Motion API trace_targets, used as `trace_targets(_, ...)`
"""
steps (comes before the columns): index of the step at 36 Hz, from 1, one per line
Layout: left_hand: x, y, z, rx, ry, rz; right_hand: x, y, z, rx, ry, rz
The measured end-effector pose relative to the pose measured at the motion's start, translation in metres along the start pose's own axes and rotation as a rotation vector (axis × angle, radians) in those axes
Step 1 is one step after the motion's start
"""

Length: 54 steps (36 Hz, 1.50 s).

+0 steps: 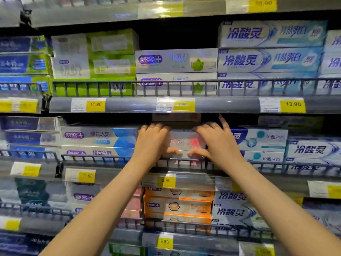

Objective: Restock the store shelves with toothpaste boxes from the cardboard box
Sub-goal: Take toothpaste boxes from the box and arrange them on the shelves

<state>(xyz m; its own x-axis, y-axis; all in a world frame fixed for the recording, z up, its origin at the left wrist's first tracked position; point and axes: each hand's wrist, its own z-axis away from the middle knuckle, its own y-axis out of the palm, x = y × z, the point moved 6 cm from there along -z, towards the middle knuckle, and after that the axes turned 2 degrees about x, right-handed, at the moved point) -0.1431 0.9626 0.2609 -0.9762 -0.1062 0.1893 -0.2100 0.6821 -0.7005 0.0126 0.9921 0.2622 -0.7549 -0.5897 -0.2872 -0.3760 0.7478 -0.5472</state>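
A white and red toothpaste box (184, 143) lies lengthwise in the middle slot of the second shelf, behind the wire rail (114, 158). My left hand (154, 140) grips its left end, fingers curled over the top edge and thumb on the front. My right hand (215, 140) grips the right end the same way, with the index finger raised. Another box of the same kind shows dimly just above and behind it. The cardboard box is out of view.
White and blue toothpaste boxes (99, 138) sit directly left of the held box, and pale blue ones (265, 140) directly right. The shelf above (228, 105) hangs low over my hands. Orange boxes (178, 206) fill the shelf below. Yellow price tags (166, 180) line each shelf edge.
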Motion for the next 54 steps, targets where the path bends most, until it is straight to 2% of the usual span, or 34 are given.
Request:
trace_targets(5, 0.001, -0.001, 0.0, 0.051, 0.054, 0.111, -0.001, 0.001, 0.001, 0.012, 0.004, 0.008)
trace_targets(7, 0.008, -0.005, 0.001, 0.014, 0.073, 0.185, -0.001, 0.0, 0.001, -0.007, 0.001, 0.01)
trace_targets(10, 0.028, -0.01, 0.007, -0.138, 0.087, 0.081, -0.002, -0.001, 0.001, -0.027, -0.003, 0.006)
trace_targets(12, 0.041, -0.006, 0.012, -0.182, 0.08, 0.048, -0.002, -0.001, 0.001, -0.039, -0.007, 0.009)
trace_targets(17, 0.047, 0.002, 0.016, -0.152, 0.136, 0.033, 0.002, 0.0, 0.002, -0.062, -0.032, 0.031)
trace_targets(27, 0.054, 0.001, 0.014, -0.15, 0.119, 0.099, -0.001, 0.001, 0.001, -0.014, 0.0, 0.024)
trace_targets(31, 0.076, -0.003, 0.027, -0.179, 0.086, 0.086, 0.0, 0.0, 0.004, -0.054, -0.021, 0.025)
trace_targets(39, 0.075, 0.01, 0.054, -0.191, 0.036, 0.075, 0.07, 0.004, 0.0, -0.173, -0.133, -0.03)
trace_targets(43, 0.087, 0.019, 0.055, -0.215, 0.032, 0.047, 0.094, 0.012, -0.018, -0.182, -0.076, -0.032)
trace_targets(47, 0.095, 0.025, 0.052, -0.248, 0.042, 0.06, 0.098, 0.02, -0.035, -0.098, 0.045, 0.008)
trace_targets(54, 0.1, 0.029, 0.054, -0.322, 0.098, -0.023, 0.099, 0.025, -0.036, -0.054, 0.048, -0.046)
